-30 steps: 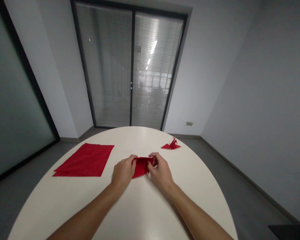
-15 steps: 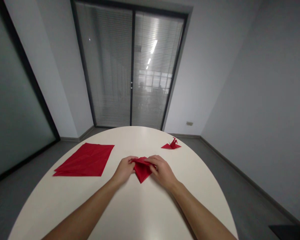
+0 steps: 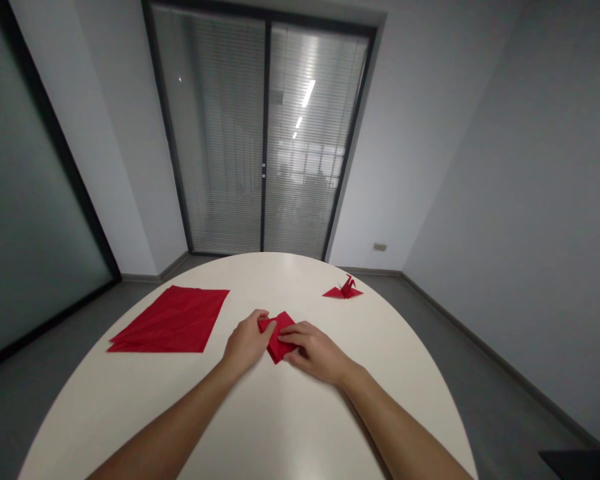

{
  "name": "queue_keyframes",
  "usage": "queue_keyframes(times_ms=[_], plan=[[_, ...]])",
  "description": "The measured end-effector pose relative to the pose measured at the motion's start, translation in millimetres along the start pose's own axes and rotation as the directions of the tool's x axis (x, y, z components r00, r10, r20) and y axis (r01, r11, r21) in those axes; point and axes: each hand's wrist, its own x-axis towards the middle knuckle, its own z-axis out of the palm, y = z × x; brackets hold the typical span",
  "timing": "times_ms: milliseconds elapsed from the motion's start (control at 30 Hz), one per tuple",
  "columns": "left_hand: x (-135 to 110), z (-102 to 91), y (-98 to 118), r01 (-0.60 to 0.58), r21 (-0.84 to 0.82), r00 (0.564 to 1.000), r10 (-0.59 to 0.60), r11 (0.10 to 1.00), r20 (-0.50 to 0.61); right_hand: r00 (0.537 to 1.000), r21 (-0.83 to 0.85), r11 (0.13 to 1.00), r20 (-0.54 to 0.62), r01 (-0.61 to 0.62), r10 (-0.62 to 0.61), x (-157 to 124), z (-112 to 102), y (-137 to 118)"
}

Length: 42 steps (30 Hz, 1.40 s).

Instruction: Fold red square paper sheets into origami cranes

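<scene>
Between both hands, at the middle of the white round table point(image 3: 250, 420), lies a small piece of folded red paper point(image 3: 279, 328), roughly diamond-shaped. My left hand point(image 3: 247, 340) grips its left corner, thumb on top and fingers partly hidden behind. With its fingertips, my right hand point(image 3: 316, 350) presses on the paper's right side and lower edge; the fingers are bent and close together. Beyond the right hand stands a finished red paper crane point(image 3: 347, 289), wings spread, untouched.
To the left rests a stack of flat red paper sheets point(image 3: 175, 323). A glass door with blinds point(image 3: 230, 147) is behind the table. A wall socket point(image 3: 379, 247) sits low on the wall. At the lower right a dark object point(image 3: 580, 465) juts into view.
The paper's raised, open pocket now lies flattened into a diamond. My right hand has moved slightly down and left onto the paper; my left thumb now rests on top.
</scene>
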Motion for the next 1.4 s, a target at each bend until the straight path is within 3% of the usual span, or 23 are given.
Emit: queue_keyframes(times_ms=[200, 333, 500, 567, 700, 933, 1200, 1400], plan=[[4, 6.6, -2, -0.057, -0.229, 0.998, 0.061, 0.972, 0.011, 1.0, 0.044, 0.999, 0.021, -0.015, 0.014, -1, -4, -8], [5, 9.5, 3, -0.049, -0.35, 0.997, 0.064, 0.936, 0.032, 0.989, 0.104, 0.989, -0.091, -0.105, 0.114, 0, -3, -4], [1, 7.4, 14, -0.075, -0.425, 0.992, 0.11, 0.902, 0.058, 0.9, 0.191, 0.96, -0.349, -0.203, 0.26, 4, 2, 11], [-1, 5.3, 19, -0.094, -0.43, 0.991, 0.126, 0.898, 0.048, 0.863, 0.28, 0.931, -0.382, -0.234, 0.331, 5, 3, 16], [-5, 2.1, 27, -0.106, -0.435, 0.989, 0.14, 0.894, 0.045, 0.838, 0.513, 0.809, -0.274, -0.287, 0.471, 5, 3, 22], [-2, 3.5, 26, -0.044, -0.476, 0.997, 0.07, 0.878, 0.036, 0.812, 0.672, 0.701, -0.257, -0.24, 0.524, 8, 2, 30], [-4, -0.4, 28, 0.146, -0.605, 0.989, -0.1, 0.783, 0.108, 0.765, 0.779, 0.592, -0.249, -0.206, 0.594, 7, 5, 33], [-9, -5.3, 33, 0.226, -0.682, 0.974, -0.164, 0.695, 0.156, 0.739, 0.806, 0.563, -0.266, -0.182, 0.619, 7, 8, 33]])
